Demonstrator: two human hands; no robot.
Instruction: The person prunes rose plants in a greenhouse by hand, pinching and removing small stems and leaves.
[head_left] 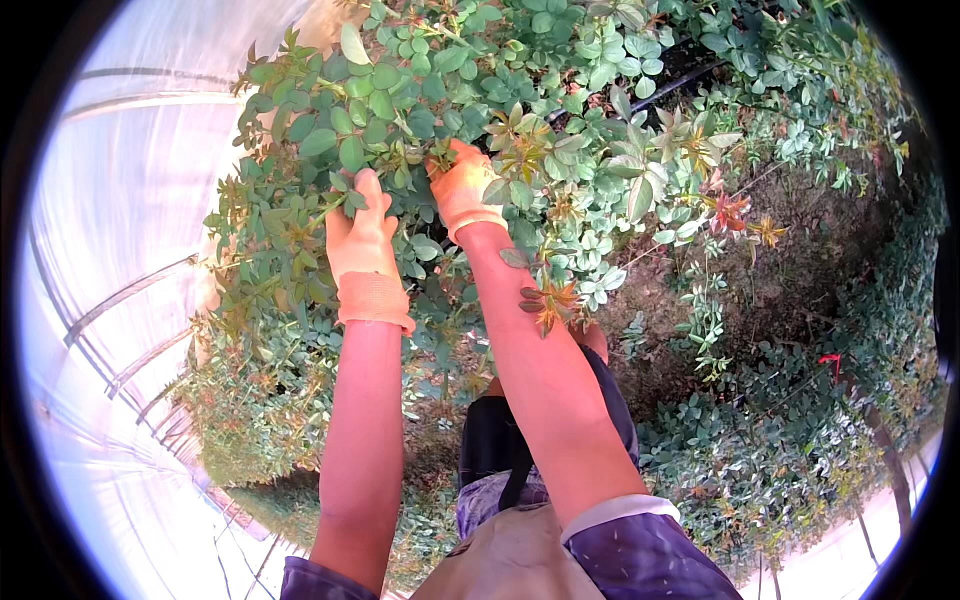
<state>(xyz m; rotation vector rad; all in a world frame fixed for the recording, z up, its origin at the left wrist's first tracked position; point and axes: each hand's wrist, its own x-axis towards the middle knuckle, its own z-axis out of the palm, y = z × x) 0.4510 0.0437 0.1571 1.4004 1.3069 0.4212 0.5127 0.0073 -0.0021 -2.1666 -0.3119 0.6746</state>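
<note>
Both my hands wear orange gloves with knitted cuffs and reach into a leafy bush (400, 110) that looks like a rose. My left hand (362, 235) has its fingers stretched forward and apart, touching leaves beside a thin green stem. Just to its right, my right hand (466, 188) is curled in among the foliage, its fingers bent inward near some small leaves. Leaves partly cover those fingertips, so what they grip cannot be made out. Reddish young shoots (548, 303) hang over my right forearm.
Dark pipe (680, 82) runs through the plants at the upper right. Bare brown soil (690, 300) lies right of my arms, with another plant row (760, 440) beyond. A curved translucent sheet wall with hoops (130, 290) rises at the left. A red tie (830, 362) hangs at the right.
</note>
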